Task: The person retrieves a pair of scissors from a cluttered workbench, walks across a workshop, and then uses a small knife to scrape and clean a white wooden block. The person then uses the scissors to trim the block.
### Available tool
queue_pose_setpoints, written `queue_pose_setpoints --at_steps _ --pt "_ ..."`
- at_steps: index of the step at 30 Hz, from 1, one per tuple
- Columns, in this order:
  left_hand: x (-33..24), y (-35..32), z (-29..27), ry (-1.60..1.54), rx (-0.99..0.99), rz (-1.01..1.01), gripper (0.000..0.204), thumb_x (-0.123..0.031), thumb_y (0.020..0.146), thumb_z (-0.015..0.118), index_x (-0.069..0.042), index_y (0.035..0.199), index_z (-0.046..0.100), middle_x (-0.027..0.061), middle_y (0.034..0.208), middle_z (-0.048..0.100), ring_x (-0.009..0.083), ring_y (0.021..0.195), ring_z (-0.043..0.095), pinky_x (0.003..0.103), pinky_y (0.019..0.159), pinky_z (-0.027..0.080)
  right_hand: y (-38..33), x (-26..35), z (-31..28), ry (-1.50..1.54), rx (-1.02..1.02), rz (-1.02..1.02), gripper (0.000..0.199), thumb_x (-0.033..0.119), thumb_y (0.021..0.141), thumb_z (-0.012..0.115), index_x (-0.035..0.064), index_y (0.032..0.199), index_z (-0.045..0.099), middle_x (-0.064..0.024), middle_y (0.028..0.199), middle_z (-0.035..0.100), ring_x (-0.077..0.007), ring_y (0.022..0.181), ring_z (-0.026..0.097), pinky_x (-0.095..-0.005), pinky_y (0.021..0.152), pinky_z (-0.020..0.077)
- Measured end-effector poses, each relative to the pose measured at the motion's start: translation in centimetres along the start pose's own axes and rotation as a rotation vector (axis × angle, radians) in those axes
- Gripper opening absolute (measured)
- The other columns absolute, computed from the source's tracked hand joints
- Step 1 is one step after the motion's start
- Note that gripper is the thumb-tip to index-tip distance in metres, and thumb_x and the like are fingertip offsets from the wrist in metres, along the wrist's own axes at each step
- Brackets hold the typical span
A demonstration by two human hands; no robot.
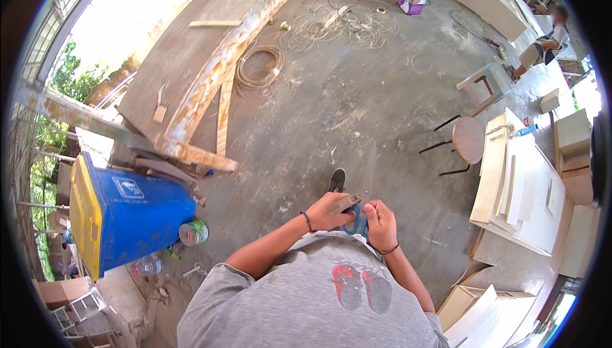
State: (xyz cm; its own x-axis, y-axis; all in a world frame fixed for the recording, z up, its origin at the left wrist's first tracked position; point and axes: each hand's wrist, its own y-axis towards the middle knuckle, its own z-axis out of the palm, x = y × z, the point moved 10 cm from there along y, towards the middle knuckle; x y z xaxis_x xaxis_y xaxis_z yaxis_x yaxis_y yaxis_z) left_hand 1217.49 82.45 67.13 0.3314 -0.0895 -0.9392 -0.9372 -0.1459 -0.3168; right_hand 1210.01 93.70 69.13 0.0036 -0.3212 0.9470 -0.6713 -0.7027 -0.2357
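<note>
Pliers [354, 215], blue handles toward the body, jaws away, gripped by left hand [329, 211] and right hand [380, 217].

The left hand [329, 211] and the right hand [380, 215] are close together in front of the person's chest. Between them is a small tool [354, 219] with blue handles. The handles point down toward the grey shirt. The top of the tool is grey metal and sits under the left thumb. The left hand wraps over the top part. The right hand grips the right side. The tool is mostly hidden, so its exact kind is hard to tell.
</note>
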Motion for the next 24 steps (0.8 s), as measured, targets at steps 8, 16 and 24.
queue_pose_setpoints --at_steps 8,16,24 --pt "-3.3 13.2 -9.6 -0.04 -0.015 -0.079 0.039 -0.014 0.082 0.062 -0.003 0.12 0.061 -0.0007 0.082 0.06 0.0079 0.072 0.052 0.025 0.064 0.045 11.8 2.0 -7.7 -0.044 0.066 0.104 0.031 0.029 0.095 0.059 0.0002 0.085 0.06 0.0011 0.065 0.051 -0.0051 0.063 0.043 -0.0241 0.055 0.0376" --pt "-9.2 26.9 -4.7 -0.203 0.01 -0.141 0.036 -0.012 0.085 0.059 -0.003 0.12 0.059 0.0025 0.077 0.061 0.0093 0.06 0.056 0.028 0.053 0.047 22.2 2.3 -16.3 0.248 -0.294 0.119 0.03 0.029 0.099 0.051 0.004 0.083 0.056 0.0022 0.065 0.052 -0.0044 0.057 0.044 -0.0224 0.051 0.0359" --pt "-18.8 43.8 -1.3 0.042 -0.048 0.257 0.019 -0.013 0.081 0.061 -0.004 0.097 0.061 0.0124 0.073 0.062 0.0182 0.061 0.056 0.033 0.06 0.047 32.1 2.1 -30.7 0.222 -0.461 -0.026 0.032 0.031 0.101 0.048 0.006 0.082 0.055 0.0059 0.061 0.044 -0.0019 0.051 0.039 -0.0204 0.043 0.0303"
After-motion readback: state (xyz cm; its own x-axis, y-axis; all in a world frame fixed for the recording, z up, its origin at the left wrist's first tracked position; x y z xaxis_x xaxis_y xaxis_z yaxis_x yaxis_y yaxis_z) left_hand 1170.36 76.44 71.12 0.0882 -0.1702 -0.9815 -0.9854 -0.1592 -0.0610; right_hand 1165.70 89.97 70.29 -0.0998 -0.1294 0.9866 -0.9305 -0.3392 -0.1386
